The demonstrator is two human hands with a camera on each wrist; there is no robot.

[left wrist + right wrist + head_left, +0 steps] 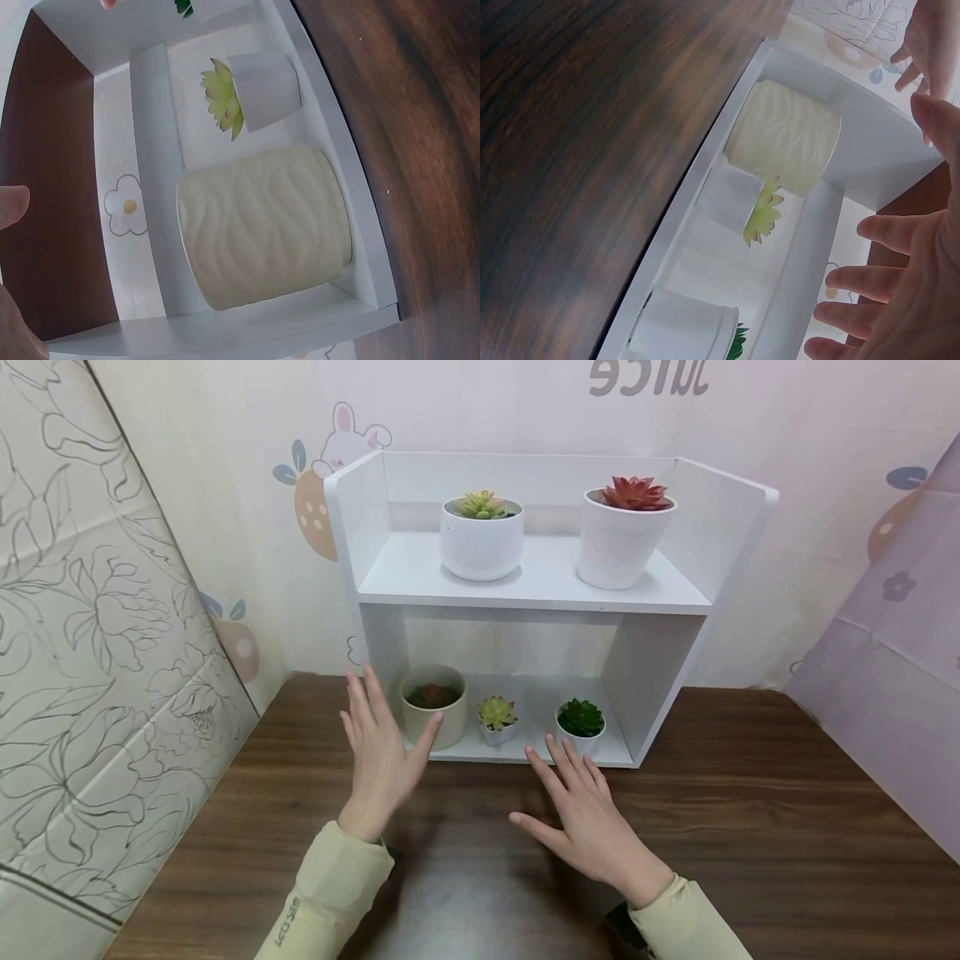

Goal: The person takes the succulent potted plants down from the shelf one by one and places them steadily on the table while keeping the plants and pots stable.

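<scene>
My left hand (pixel 381 756) is held up with fingers spread, in front of the cream ribbed pot (pixel 262 225) on the shelf's lower level. It holds nothing; whether it touches the pot I cannot tell. My right hand (pixel 588 818) reaches toward the small white pot with a dark green succulent (pixel 581 718), fingers apart and gripping nothing. Between these pots stands a little white pot with a yellow-green succulent (pixel 497 714). The upper level bears a round white pot (pixel 482 543) with a light green succulent and a taller white pot (pixel 618 543) with a red one.
The white two-level shelf (pixel 536 604) stands at the back of a dark wooden table (pixel 465 860), against a wall with printed cartoon fruit and a rabbit (pixel 348 439). A flower-patterned panel (pixel 97 635) borders the left side, a lilac one (pixel 900 635) the right.
</scene>
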